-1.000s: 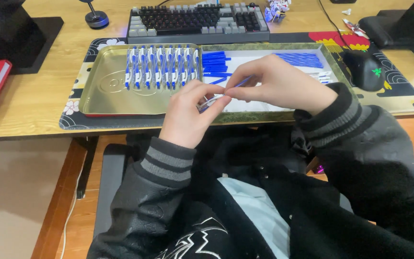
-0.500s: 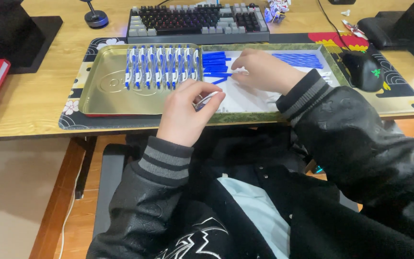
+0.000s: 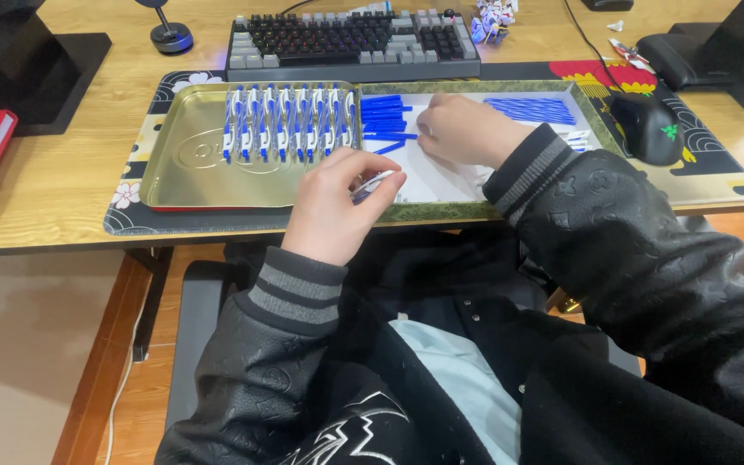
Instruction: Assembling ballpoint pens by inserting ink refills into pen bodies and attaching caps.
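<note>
my left hand (image 3: 331,205) pinched closed on a white pen barrel (image 3: 372,185) at the gold tray's (image 3: 191,176) front edge, my right hand (image 3: 467,129) fingers curled down onto loose blue refills (image 3: 385,116) on white paper (image 3: 432,176), grip unclear

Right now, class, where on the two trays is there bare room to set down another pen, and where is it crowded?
Free: the gold tray left of and below the pen row; the white tray between the right hand and the refills. Crowded: around the blue parts, and the near edge by the left hand.
</note>
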